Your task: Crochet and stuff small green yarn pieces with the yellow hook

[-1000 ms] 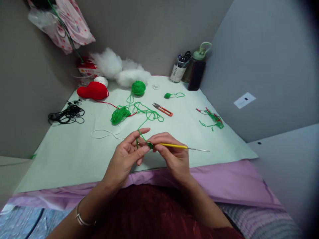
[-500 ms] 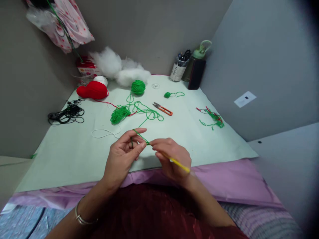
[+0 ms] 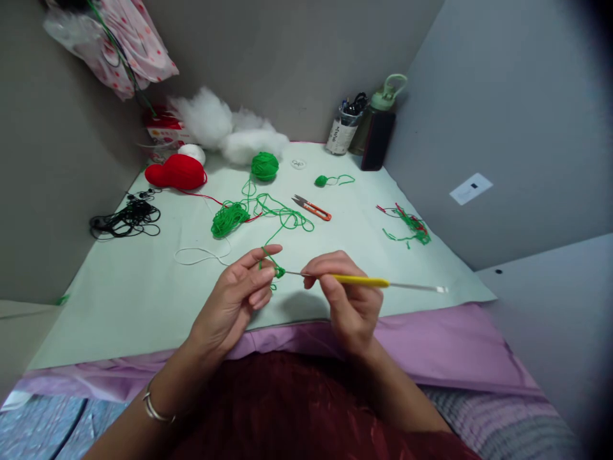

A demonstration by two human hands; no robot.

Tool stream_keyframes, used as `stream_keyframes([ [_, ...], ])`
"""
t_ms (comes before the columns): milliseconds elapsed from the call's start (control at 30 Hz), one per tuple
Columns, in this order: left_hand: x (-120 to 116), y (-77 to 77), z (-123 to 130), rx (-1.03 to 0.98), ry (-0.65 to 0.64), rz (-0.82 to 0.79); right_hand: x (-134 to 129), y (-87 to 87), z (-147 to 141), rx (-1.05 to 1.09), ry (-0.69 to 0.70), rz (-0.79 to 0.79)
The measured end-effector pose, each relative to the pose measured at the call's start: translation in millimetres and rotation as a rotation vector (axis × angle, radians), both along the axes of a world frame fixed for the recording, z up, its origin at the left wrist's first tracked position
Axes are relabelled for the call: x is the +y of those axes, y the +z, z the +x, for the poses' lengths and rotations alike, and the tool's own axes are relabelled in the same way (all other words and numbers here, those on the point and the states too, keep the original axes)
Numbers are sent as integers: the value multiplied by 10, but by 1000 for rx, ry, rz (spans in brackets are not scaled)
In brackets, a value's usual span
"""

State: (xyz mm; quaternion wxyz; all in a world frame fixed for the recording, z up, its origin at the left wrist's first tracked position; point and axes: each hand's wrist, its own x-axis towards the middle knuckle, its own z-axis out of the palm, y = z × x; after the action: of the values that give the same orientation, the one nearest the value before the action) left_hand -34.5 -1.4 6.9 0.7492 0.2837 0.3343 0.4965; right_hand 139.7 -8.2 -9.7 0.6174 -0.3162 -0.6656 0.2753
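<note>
My left hand (image 3: 239, 291) pinches a small green yarn piece (image 3: 279, 272) between thumb and fingers, with a green strand over its raised index finger. My right hand (image 3: 347, 294) grips a crochet hook (image 3: 361, 280) with a yellow handle. The hook's thin metal tip meets the green piece, and its other metal end points right. Beyond my hands lie a loose green yarn bundle (image 3: 230, 220) and a green yarn ball (image 3: 265, 166). Orange-handled thread snips (image 3: 312, 207) rest to the right of the tangled strands.
Red yarn (image 3: 177, 172), white stuffing (image 3: 253, 145) and black cord (image 3: 127, 219) sit at the left and back. A pen cup (image 3: 341, 134), a bottle (image 3: 384, 97) and a phone (image 3: 378, 142) stand at the back right. Yarn scraps (image 3: 412, 227) lie right.
My right hand has moved right and turned, so the hook now lies nearly level with its shaft and far end showing. The green piece shows more clearly at my left fingertips.
</note>
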Motion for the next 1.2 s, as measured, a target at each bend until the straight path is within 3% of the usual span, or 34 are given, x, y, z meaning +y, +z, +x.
stream_keyframes([
  [100,-17,-32,28,61,46,70,13,11,-20,157,136,-138],
  [233,-56,-91,67,151,68,166,29,-27,-69,100,107,-144],
  [500,-54,-46,52,106,7,105,25,-8,-1,240,191,-269],
  [567,-54,-51,50,135,36,124,9,2,31,86,125,-180],
  [700,-70,-75,63,177,96,162,-23,-24,27,-406,-98,308],
  [800,-86,-64,61,66,37,57,-44,-72,-21,-589,-229,497],
  [933,-69,-31,23,-84,-107,-82,-69,-77,-41,-360,-194,340],
  [1100,-54,-37,38,-11,13,5,-56,-15,-29,72,14,-85],
  [1200,-103,-73,105,70,65,88,-50,-49,-66,-61,-30,-57],
])
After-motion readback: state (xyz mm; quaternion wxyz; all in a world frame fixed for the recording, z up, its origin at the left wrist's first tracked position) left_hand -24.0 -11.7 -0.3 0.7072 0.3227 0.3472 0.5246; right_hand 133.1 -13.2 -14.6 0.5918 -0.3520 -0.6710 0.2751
